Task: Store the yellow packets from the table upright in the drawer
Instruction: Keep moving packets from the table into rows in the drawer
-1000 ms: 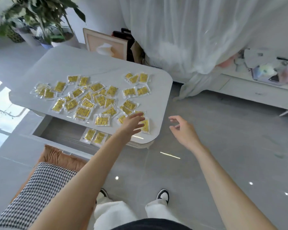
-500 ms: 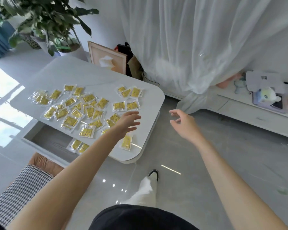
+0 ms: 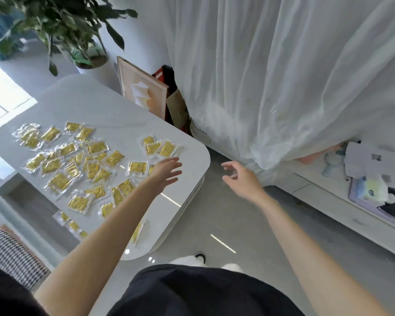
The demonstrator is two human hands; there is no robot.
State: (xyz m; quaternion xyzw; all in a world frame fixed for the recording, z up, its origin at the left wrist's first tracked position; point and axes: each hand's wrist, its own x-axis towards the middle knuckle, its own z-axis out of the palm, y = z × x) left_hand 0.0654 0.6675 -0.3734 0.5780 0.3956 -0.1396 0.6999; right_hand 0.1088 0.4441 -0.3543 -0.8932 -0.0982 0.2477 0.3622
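Dozens of yellow packets (image 3: pixel 96 147) lie flat and scattered over the white table (image 3: pixel 128 115) in the left middle of the frame, some overlapping. Below the tabletop at lower left the drawer (image 3: pixel 30 201) stands open, with a few packets at its right end; whether they stand upright is unclear. The left hand (image 3: pixel 167 174) reaches over the table's right part, fingers straight and spread, holding nothing. The right hand (image 3: pixel 240 179) hangs over the floor just right of the table corner, fingers loosely curled and empty. A white curtain (image 3: pixel 283 76) fills the upper right, and a plant (image 3: pixel 62 26) the upper left.
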